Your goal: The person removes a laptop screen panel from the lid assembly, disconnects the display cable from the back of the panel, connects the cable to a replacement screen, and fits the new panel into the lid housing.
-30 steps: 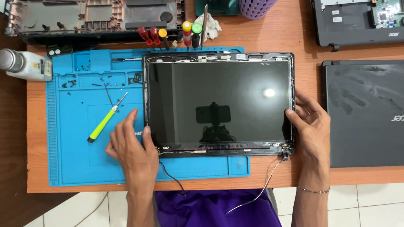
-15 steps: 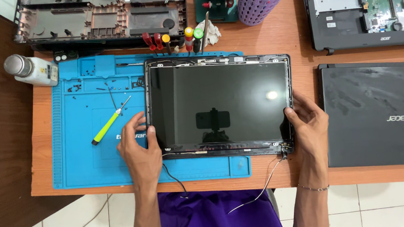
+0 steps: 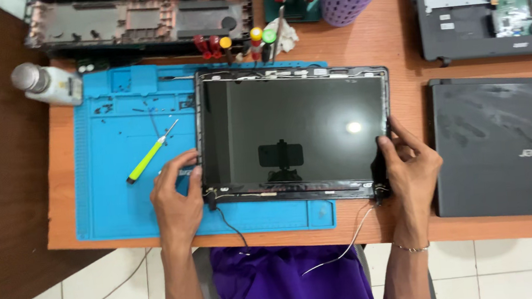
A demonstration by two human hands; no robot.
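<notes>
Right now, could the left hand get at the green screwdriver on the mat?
Probably yes. The left hand rests at the screen panel's lower left corner, and the screwdriver lies just beyond it on the blue mat, with nothing in between.
</notes>
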